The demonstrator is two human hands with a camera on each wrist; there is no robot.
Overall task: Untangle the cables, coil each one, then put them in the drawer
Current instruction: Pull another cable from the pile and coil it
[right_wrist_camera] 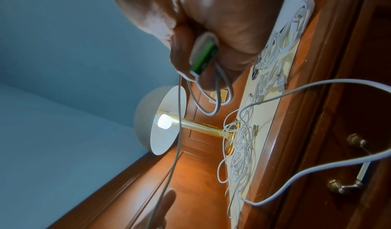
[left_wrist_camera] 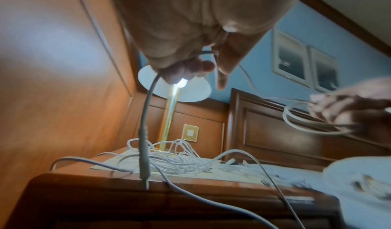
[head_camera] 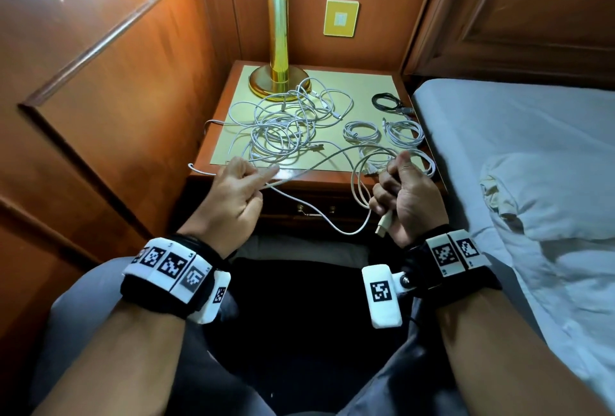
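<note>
Lit brass lamp (head_camera: 279, 16) on nightstand (head_camera: 366, 179), bed (head_camera: 499, 122) beside; walls perhaps blue.

Glossy wooden nightstand (head_camera: 213, 162), shiny brass lamp (head_camera: 279, 49), white plastic-coated cables (head_camera: 286, 126).

Dim rm, lamp (head_camera: 278, 16) glare, wrist views blurry.

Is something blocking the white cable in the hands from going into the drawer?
Yes. The dark wooden drawer under the nightstand top looks closed, so the white cable coiling in the right hand and fed by the left hand cannot go in yet.
</note>
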